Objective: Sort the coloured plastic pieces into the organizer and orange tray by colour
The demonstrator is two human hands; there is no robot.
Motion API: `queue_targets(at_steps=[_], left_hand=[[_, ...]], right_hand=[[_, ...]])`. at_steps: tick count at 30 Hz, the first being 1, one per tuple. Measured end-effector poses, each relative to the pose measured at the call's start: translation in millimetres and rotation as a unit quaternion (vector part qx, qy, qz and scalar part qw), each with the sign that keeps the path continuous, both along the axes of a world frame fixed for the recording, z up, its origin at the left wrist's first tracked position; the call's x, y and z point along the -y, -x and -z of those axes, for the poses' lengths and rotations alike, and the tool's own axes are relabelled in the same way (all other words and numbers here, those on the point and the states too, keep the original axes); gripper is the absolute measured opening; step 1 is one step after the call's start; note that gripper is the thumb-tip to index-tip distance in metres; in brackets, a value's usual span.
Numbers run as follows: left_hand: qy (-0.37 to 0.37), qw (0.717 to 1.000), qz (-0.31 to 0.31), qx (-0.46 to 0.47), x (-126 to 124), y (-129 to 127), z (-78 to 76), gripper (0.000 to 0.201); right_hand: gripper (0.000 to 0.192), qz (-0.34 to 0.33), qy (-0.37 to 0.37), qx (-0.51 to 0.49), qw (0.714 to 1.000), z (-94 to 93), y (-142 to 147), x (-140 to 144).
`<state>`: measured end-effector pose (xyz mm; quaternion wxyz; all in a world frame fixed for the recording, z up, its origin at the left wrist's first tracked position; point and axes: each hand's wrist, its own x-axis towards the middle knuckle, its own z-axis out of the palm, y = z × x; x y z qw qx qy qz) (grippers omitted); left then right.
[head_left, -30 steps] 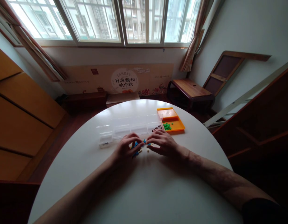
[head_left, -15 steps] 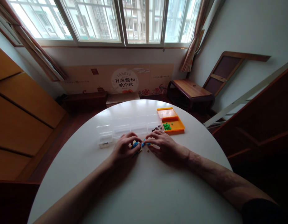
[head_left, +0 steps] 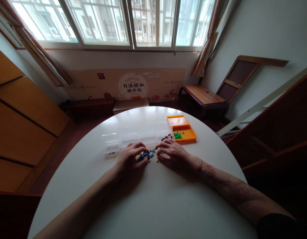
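Observation:
My left hand (head_left: 133,155) rests on the white table with its fingers curved and apart. It cups a small heap of blue pieces (head_left: 143,156), with some yellow bits among them; part of the heap is hidden by the thumb. My right hand (head_left: 170,152) lies opposite, fingers bent and apart, around a few small yellow pieces (head_left: 161,154). A couple of loose blue pieces (head_left: 151,155) lie between the hands. Small yellowish bits (head_left: 157,161) are scattered near the right thumb. The pieces are too small to name exactly.
Behind my hands stands a clear compartment box (head_left: 130,141) with dark bits in its right section. To its right, an orange tray (head_left: 192,135) holds green pieces (head_left: 177,135). All sit on a round white table (head_left: 153,205). A wooden chair (head_left: 204,94) stands beyond.
My hands have drawn slightly apart, the left one shifting a little to the left. Blue pieces that were between the fingertips now lie loose in the wider gap.

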<state>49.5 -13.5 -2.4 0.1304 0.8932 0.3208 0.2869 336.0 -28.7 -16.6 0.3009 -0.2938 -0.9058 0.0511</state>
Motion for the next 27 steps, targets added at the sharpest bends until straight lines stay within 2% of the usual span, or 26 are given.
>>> queue_targets(at_steps=[3,8,13,18,23,27], left_hand=[[-0.036,0.999,0.023,-0.031,-2.3,6.2,-1.7,0.013],[-0.038,0.998,0.043,-0.032,-2.0,9.4,-4.5,0.012],[-0.030,0.998,0.038,-0.044,-1.7,7.9,-1.5,0.007],[-0.040,0.997,0.052,-0.043,-3.4,8.0,0.0,0.010],[-0.025,0.997,0.061,-0.037,-4.5,8.3,0.4,0.015],[-0.010,0.997,0.062,-0.034,-4.6,8.5,0.8,0.013]], right_hand=[[0.006,-0.008,0.000,-0.001,1.000,-1.4,-0.6,0.2],[0.007,-0.015,-0.022,-0.018,0.999,-2.8,-2.7,-2.2],[0.007,0.085,-0.041,-0.098,0.991,-1.2,-7.6,-5.8],[0.010,0.189,-0.022,-0.159,0.969,0.7,-13.1,-10.3],[0.011,0.243,-0.030,-0.167,0.955,4.1,-16.3,-15.0],[0.011,0.253,-0.035,-0.160,0.953,6.6,-17.4,-16.5]])
